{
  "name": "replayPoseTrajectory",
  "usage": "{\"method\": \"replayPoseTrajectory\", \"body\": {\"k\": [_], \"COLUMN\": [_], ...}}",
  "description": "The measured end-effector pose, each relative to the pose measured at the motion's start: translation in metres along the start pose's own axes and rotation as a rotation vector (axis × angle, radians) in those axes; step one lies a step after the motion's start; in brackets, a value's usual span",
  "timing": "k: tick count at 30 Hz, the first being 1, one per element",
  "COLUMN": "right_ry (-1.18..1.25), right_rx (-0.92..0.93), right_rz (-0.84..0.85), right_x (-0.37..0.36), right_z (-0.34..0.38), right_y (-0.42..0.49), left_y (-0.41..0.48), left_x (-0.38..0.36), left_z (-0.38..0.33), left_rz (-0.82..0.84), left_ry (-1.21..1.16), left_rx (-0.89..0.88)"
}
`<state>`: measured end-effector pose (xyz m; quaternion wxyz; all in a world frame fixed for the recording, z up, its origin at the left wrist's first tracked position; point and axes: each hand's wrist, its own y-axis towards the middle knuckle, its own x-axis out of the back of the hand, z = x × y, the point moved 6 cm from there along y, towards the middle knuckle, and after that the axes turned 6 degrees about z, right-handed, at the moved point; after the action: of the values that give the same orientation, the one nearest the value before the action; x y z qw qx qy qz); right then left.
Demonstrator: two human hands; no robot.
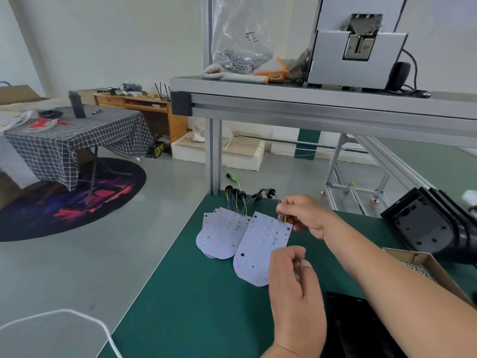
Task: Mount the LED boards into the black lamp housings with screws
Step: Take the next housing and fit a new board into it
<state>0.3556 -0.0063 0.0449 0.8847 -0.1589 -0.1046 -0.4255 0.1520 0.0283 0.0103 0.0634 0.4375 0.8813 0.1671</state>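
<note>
A pale LED board (255,246) with coloured dots lies tilted on the green bench mat (196,301). My right hand (302,215) pinches the yellow and blue wires at the board's top edge. My left hand (291,277) has curled fingers at the board's lower right edge and appears to hold it there. A stack of similar LED boards (222,236) lies just to the left, its wires running to black connectors (242,195). One black lamp housing (426,223) sits at the right. Another black housing (361,329) lies near the bottom, partly hidden by my arms.
A cardboard box of screws (423,267) stands at the right under my right arm. On the aluminium shelf (309,99) above are a bag of screws (240,58), gloves and a grey machine (356,55). The bench's left edge drops to the floor.
</note>
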Motion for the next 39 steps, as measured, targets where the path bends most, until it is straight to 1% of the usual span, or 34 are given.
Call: {"method": "replayPoseTrajectory", "body": {"k": [1, 3, 4, 6, 8, 10, 12, 14, 17, 19, 22, 23, 27, 28, 30, 33, 36, 39], "right_ry": [0.017, 0.035, 0.040, 0.060, 0.088, 0.160, 0.274, 0.437, 0.674, 0.654, 0.417, 0.379, 0.461, 0.436, 0.409, 0.536, 0.720, 0.766], "right_rx": [0.022, 0.056, 0.068, 0.091, 0.122, 0.179, 0.244, 0.294, 0.243, 0.142, -0.029, -0.061, -0.106, -0.093, -0.003, 0.161, 0.293, 0.323], "right_rz": [-0.009, -0.014, -0.018, -0.028, -0.036, -0.031, 0.003, 0.048, 0.037, 0.038, -0.018, -0.035, -0.047, -0.054, -0.072, -0.205, -0.367, -0.424], "right_x": [0.005, 0.013, 0.016, 0.022, 0.026, 0.029, 0.034, 0.044, 0.058, 0.062, 0.063, 0.061, 0.053, 0.052, 0.049, 0.053, 0.066, 0.074], "right_z": [0.001, 0.002, 0.002, -0.001, -0.003, -0.004, -0.006, -0.007, -0.013, -0.018, -0.023, -0.022, -0.008, -0.005, 0.001, 0.004, -0.005, -0.022], "right_y": [-0.007, -0.022, -0.030, -0.047, -0.065, -0.085, -0.106, -0.124, -0.137, -0.137, -0.133, -0.131, -0.124, -0.124, -0.124, -0.131, -0.145, -0.172], "left_y": [-0.009, -0.004, -0.006, 0.005, 0.020, 0.024, 0.022, 0.017, 0.008, 0.006, 0.004, 0.004, -0.003, -0.005, -0.007, -0.006, -0.003, -0.001], "left_x": [0.002, 0.012, 0.011, 0.015, 0.026, 0.031, 0.027, 0.019, 0.016, 0.014, 0.016, 0.015, 0.007, 0.004, 0.002, 0.003, 0.005, 0.005], "left_z": [-0.015, -0.027, -0.031, -0.017, -0.004, 0.004, 0.004, 0.001, -0.012, -0.020, -0.024, -0.025, -0.032, -0.034, -0.036, -0.036, -0.035, -0.028], "left_rz": [0.001, -0.036, -0.054, -0.051, 0.015, 0.068, 0.131, 0.217, 0.281, 0.312, 0.325, 0.335, 0.455, 0.486, 0.527, 0.523, 0.509, 0.467], "left_ry": [-0.036, 0.159, 0.207, 0.261, 0.351, 0.361, 0.288, 0.166, 0.027, -0.014, -0.066, -0.094, -0.127, -0.123, -0.117, -0.167, -0.305, -0.479], "left_rx": [-0.112, -0.212, -0.192, -0.055, 0.107, 0.235, 0.275, 0.251, 0.209, 0.178, 0.153, 0.149, 0.085, 0.070, 0.058, 0.091, 0.202, 0.365]}}
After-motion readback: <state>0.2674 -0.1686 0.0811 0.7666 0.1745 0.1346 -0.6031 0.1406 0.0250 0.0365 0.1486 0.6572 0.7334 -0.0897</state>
